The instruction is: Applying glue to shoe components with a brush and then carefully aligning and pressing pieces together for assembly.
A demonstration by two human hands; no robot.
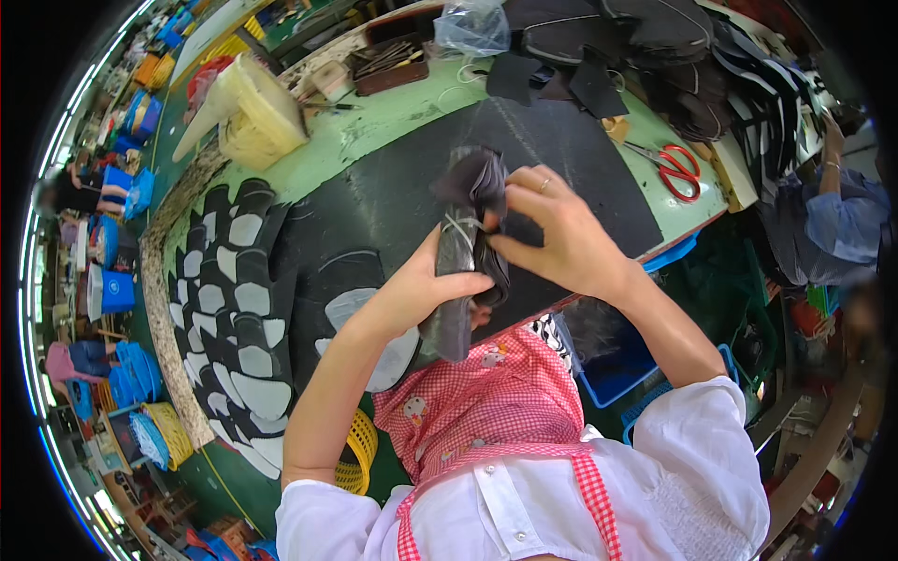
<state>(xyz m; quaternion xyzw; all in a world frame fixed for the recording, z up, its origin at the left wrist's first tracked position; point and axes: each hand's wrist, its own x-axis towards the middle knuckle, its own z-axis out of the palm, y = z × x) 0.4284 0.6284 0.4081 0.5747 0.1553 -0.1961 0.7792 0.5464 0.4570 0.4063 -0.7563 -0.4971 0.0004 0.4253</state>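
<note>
Above the near edge of the worktable I hold a bundle of dark, thin cut pieces [453, 327], stacked together and stood on end. A pale tie string [460, 222] crosses its upper half. My left hand [421, 285] is wrapped round the bundle from the left, its thumb lying across the front. At the bundle's right side, my right hand [561, 229] has its fingers pinched together where the string ends. Part of the left fingers is hidden behind the bundle. Below the hands lies a black sheet [580, 168] on the green tabletop [374, 122].
Overlapping dark pieces with white patches [248, 299] lie in rows at left. Red-handled scissors [678, 173] rest at right, near stacked dark pieces [655, 37]. A cream plastic container [257, 117] and a tool tray [393, 70] stand at the back. Another person [842, 220] is at far right.
</note>
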